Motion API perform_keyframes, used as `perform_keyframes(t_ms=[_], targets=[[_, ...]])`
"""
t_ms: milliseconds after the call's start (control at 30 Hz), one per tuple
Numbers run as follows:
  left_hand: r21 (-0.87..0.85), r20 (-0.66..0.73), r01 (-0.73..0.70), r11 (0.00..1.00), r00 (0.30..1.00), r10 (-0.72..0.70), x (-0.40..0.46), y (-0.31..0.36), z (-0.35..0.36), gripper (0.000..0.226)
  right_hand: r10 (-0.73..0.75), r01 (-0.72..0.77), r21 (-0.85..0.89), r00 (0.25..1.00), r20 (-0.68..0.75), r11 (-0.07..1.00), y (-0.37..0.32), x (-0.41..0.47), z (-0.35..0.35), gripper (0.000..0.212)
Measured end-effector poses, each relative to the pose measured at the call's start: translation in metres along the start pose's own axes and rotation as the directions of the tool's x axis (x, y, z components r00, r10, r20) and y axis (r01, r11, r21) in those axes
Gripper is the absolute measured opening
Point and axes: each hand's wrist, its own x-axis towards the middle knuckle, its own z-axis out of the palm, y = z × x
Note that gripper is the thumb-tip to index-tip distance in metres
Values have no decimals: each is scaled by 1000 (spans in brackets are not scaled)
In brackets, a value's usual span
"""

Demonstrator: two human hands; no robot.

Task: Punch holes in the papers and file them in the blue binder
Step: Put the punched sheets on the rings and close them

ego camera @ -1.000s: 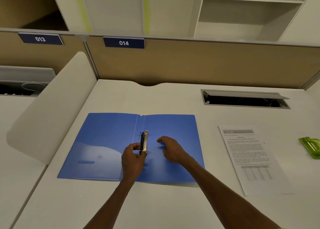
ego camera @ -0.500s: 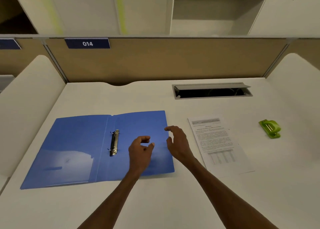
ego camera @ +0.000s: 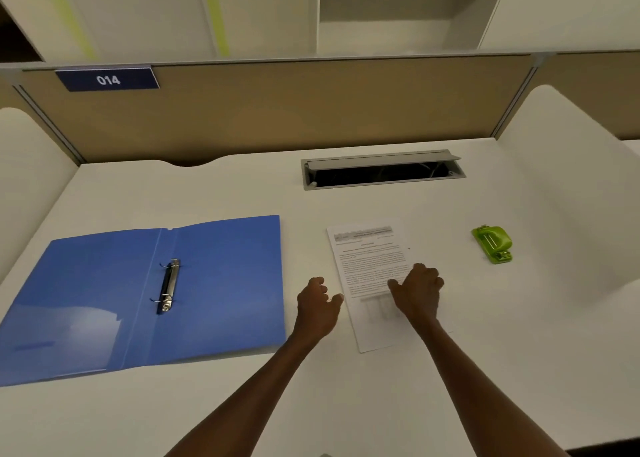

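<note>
We cannot read the small, blurred print on the white printed paper sheet (ego camera: 367, 259), nor tell whether it is one sheet or several. At its five o'clock side our right hand (ego camera: 417, 292) covers the lower text and part of a faint table, and we cannot tell whether that hand touches the sheet or hovers above it. The open blue plastic binder (ego camera: 221, 283) runs off the picture's edge at its nine o'clock side, so its near left corner is lost. Inside the grey metal cable slot (ego camera: 382, 169) at twelve o'clock we see only darkness and faint wires. The slot of the green plastic hole punch (ego camera: 492, 243) is too small to make out.
</note>
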Motion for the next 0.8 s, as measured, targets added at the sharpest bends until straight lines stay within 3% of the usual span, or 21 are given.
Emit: perform_keyframes(t_ms=[200,367,533,800], targets=[[3,-25,146,989,989,-146,6,14,38,67,93,-86,-115,994,60,990,31,21,-5,82],[-55,-66,273,961,959,-276,12,34,58,48,34,-19,-155,995,96,988,32,28,-6,70],[-16,-127,358,934,926,-357,43,20,78,44,0,18,-175,995,102,984,32,30,-6,64],[-43,-211,296,954,931,-299,30,25,79,31,-32,48,-211,996,78,976,33,26,-2,64]])
